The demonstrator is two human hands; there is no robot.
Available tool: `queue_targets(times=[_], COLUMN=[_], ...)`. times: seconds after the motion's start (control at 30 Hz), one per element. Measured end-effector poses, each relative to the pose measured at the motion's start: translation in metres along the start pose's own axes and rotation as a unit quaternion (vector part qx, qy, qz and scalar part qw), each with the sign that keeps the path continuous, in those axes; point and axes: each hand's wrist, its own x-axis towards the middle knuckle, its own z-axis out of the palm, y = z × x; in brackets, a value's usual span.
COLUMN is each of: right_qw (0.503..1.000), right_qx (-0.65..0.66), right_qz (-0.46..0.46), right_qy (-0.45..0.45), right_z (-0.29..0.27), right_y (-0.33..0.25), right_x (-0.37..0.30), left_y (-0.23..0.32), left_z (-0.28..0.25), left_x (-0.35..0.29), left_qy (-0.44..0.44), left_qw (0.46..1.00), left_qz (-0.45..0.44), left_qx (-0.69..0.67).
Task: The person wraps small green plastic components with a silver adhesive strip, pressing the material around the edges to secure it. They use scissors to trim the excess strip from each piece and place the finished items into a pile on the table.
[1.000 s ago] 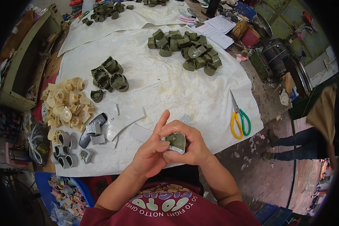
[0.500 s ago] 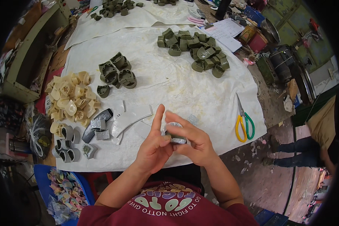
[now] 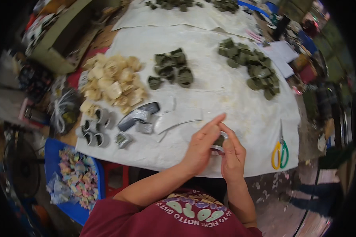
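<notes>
My left hand (image 3: 197, 152) and my right hand (image 3: 234, 156) meet over the white cloth near its front edge. Between them, both hands grip a small dark green block with a glittery silver covering (image 3: 218, 143); fingers hide part of it. Left of the hands lie white curved sheets (image 3: 180, 119) and a dark strip (image 3: 138, 116) with silver pieces on it. A single silver-wrapped block (image 3: 123, 140) rests farther left, beside a group of silver-covered blocks (image 3: 95, 132). Bare dark green blocks (image 3: 172, 68) stand in a cluster beyond.
A heap of cream-coloured pieces (image 3: 112, 81) sits at the left, and more green blocks (image 3: 257, 67) are piled at the right. Scissors with yellow and green handles (image 3: 280, 155) lie by the right edge. A blue tub (image 3: 97, 173) of colourful scraps stands below the table's left corner.
The view has swung left, so the table's things appear farther right. My left fingers, upright and apart before, now lean in against the right hand around the block.
</notes>
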Motion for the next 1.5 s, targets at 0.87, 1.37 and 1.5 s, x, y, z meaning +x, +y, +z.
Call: queue_targets(times=[0.87,1.37,1.5], right_qw=[0.913,0.838,0.837], right_qx=[-0.350,-0.505,-0.481], right_qz=[-0.199,-0.206,-0.261], right_qy=[0.058,-0.015,0.019], right_z=[-0.026,-0.053,-0.062], right_y=[0.016,0.013,0.036], right_x=[0.020,-0.007,0.003], left_y=[0.187,0.084,0.037], left_z=[-0.252,-0.091,-0.029], left_x=[-0.132,-0.049,-0.019], left_qy=[0.430,0.174,-0.021], left_qw=[0.376,0.538,0.737], left_qz=[0.213,0.429,0.340], left_qx=[0.793,0.705,0.583])
